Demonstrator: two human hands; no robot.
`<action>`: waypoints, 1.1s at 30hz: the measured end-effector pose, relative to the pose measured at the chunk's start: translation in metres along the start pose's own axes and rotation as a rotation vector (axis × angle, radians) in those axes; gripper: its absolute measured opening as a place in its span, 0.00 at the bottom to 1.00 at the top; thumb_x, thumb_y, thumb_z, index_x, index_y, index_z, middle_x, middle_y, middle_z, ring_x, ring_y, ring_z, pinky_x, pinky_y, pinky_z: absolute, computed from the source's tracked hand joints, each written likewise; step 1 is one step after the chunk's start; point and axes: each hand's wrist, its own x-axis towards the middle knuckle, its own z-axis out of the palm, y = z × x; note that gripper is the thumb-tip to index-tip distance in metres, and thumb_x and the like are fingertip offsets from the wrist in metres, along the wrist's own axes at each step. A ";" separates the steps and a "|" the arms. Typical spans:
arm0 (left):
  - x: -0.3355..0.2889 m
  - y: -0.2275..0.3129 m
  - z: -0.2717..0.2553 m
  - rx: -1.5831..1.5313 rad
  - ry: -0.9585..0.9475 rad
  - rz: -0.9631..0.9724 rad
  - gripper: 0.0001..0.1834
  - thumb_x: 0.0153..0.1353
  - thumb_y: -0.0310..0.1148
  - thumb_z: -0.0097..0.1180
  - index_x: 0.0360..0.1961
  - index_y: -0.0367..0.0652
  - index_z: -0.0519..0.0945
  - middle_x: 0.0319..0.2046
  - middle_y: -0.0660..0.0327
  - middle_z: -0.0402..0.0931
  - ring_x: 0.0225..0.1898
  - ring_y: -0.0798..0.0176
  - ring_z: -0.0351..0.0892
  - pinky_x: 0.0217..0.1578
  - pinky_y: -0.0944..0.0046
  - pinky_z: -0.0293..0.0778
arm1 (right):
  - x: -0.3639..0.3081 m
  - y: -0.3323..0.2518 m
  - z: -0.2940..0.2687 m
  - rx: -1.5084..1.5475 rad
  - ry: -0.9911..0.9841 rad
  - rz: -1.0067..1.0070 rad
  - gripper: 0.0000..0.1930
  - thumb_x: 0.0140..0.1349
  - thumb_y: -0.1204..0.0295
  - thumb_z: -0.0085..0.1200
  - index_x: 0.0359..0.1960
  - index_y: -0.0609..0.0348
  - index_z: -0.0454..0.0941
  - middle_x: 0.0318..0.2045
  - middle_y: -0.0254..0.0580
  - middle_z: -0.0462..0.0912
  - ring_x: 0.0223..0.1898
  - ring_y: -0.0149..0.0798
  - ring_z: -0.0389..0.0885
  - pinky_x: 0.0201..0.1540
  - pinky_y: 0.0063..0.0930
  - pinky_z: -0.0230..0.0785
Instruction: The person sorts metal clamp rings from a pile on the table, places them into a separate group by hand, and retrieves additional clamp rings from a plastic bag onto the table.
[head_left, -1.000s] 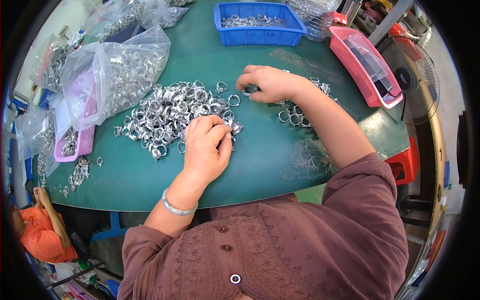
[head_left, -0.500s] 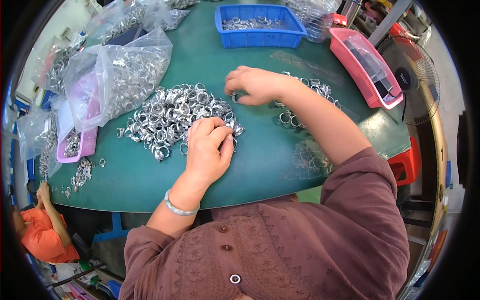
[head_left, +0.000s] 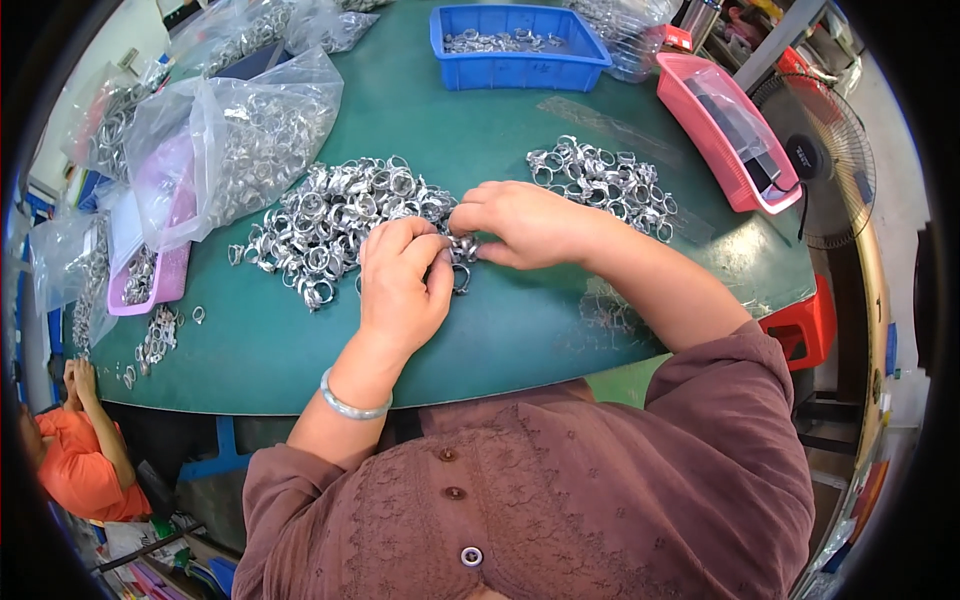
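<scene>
Green table (head_left: 520, 335) bearing large ring pile (head_left: 340, 215) left, smaller pile (head_left: 605, 185) right. Right hand (head_left: 520, 225) just moving in beside left hand (head_left: 405, 280), both half-curling, likely working same rings (head_left: 463, 247) at large ring pile's edge; grip unclear.

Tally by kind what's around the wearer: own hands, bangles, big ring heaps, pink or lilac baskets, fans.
Hands: 2 (left hand, right hand)
Bangle: 1
Big ring heaps: 2 (left heap, right heap)
Baskets: 2 (pink basket, lilac basket)
Fan: 1
Total: 8
</scene>
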 end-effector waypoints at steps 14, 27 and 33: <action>-0.004 -0.006 -0.005 0.009 0.017 -0.010 0.08 0.48 0.21 0.58 0.31 0.41 0.81 0.33 0.60 0.76 0.37 0.55 0.74 0.40 0.59 0.67 | -0.034 0.004 -0.044 -0.517 -0.259 0.337 0.06 0.42 0.79 0.56 0.24 0.61 0.78 0.30 0.44 0.77 0.39 0.49 0.76 0.45 0.37 0.70; -0.005 -0.002 -0.004 0.112 -0.087 -0.004 0.10 0.47 0.22 0.58 0.33 0.41 0.82 0.33 0.58 0.73 0.38 0.53 0.72 0.42 0.57 0.67 | 0.017 0.014 0.017 0.064 0.153 0.346 0.12 0.50 0.77 0.54 0.38 0.61 0.77 0.38 0.47 0.78 0.44 0.51 0.76 0.47 0.41 0.69; -0.007 -0.004 -0.004 0.089 -0.088 -0.003 0.08 0.47 0.22 0.58 0.31 0.41 0.81 0.33 0.59 0.74 0.39 0.54 0.72 0.43 0.57 0.67 | -0.004 0.029 0.002 0.026 0.153 0.412 0.08 0.50 0.81 0.51 0.32 0.62 0.77 0.33 0.47 0.78 0.38 0.49 0.78 0.42 0.39 0.71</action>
